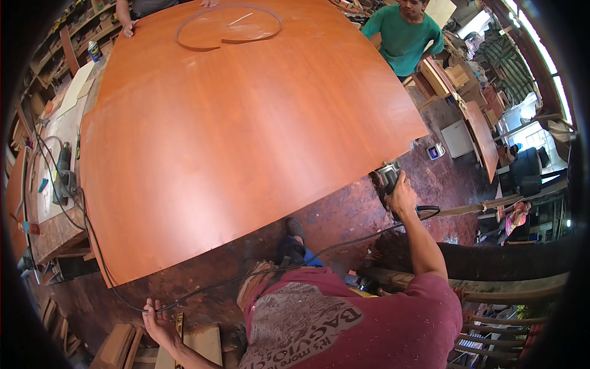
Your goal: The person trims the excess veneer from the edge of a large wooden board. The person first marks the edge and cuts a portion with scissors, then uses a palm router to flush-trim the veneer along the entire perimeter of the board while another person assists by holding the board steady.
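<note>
Gripping a handheld power tool [388, 175] at center-right of frame, the right hand [402, 195] is closed round its body, arm stretched out so the tool sits right at the lower-right edge of the big orange-brown sheet [246, 123]. Can't tell the tool type exactly; it's dark w/ a grey top, half hidden by the hand. Black power cord [246, 278] runs from the tool across the reddish floor [344, 215] to the lower left, where the left hand [158, 323] has fingers curled loosely on it, prob. to keep the slack away from the sheet edge & the feet. That hand rests near a yellow-black level [179, 329] & wood offcuts [117, 344] at bottom left.

Sheet fills most of the frame, lying flat, near corner hanging out over the floor so the edge is reachable from the side. A thin curved strip [228, 24] + small stick lie on it at upper center. One other person's hand [128, 27] presses the far upper-left corner, likely steadying it; another person in a green shirt [402, 37] stands at the upper right. Cluttered desk [61, 132] w/ tools & cables along the left edge.
</note>
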Demonstrator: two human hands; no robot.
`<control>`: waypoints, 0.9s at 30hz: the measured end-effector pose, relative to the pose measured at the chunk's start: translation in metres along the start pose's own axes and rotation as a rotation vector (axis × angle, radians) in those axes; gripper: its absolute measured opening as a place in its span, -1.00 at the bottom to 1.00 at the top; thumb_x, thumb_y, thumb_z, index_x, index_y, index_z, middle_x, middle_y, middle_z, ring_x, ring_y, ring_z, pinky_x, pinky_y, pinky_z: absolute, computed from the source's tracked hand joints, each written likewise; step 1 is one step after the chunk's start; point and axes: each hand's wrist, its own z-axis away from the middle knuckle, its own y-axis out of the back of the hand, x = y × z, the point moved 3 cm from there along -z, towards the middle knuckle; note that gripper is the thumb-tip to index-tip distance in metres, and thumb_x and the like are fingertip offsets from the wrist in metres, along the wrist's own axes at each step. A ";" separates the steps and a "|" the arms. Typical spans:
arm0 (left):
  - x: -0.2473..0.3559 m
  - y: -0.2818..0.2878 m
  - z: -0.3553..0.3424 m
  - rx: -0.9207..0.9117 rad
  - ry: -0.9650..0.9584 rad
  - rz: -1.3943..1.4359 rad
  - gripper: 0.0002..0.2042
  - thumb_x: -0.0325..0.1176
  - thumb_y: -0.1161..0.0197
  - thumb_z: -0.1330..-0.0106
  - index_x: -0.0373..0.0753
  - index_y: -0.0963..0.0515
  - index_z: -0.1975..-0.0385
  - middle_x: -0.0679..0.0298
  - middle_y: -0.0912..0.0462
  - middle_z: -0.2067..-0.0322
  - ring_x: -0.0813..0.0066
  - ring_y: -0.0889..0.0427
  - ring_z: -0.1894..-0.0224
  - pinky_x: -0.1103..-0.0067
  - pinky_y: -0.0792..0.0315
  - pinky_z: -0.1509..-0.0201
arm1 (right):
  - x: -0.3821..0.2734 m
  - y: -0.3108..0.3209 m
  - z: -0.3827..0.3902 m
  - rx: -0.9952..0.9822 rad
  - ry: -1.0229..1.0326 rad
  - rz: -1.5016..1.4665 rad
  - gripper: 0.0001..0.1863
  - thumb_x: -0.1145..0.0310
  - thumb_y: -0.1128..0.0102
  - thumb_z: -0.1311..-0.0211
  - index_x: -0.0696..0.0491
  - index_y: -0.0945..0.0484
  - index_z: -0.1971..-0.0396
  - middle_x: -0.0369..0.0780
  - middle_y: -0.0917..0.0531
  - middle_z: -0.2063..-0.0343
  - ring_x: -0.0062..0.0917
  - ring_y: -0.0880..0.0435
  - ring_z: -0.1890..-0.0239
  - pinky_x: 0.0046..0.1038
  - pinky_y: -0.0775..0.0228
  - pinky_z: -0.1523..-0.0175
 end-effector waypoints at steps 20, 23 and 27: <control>0.042 0.049 -0.036 -0.030 -0.016 -0.023 -0.84 -0.37 -0.26 -0.47 -0.23 -0.56 0.04 0.18 -0.61 -0.17 0.28 -0.61 -0.16 0.31 -0.56 -0.24 | -0.055 -0.004 0.051 0.027 0.011 0.029 0.05 0.29 -0.54 0.08 0.14 -0.07 -0.40 0.14 -0.55 -0.03 0.10 -0.70 0.05 -0.05 -0.62 -0.01; 0.043 0.064 -0.061 -0.076 -0.040 -0.013 -0.82 -0.34 -0.27 -0.47 -0.21 -0.56 0.03 0.19 -0.59 -0.19 0.28 -0.59 -0.17 0.33 -0.53 -0.23 | -0.063 -0.003 0.059 0.038 0.016 0.028 0.05 0.29 -0.53 0.08 0.13 -0.07 -0.40 0.14 -0.56 -0.02 0.10 -0.70 0.05 -0.04 -0.61 -0.01; 0.050 0.074 -0.085 -0.079 -0.043 -0.031 -0.80 -0.33 -0.30 -0.45 -0.21 -0.56 0.01 0.20 -0.61 -0.17 0.32 -0.61 -0.14 0.35 -0.50 -0.20 | -0.075 -0.008 0.071 0.058 0.031 0.058 0.04 0.28 -0.51 0.06 0.14 -0.07 -0.41 0.14 -0.57 0.00 0.10 -0.70 0.06 -0.03 -0.60 -0.01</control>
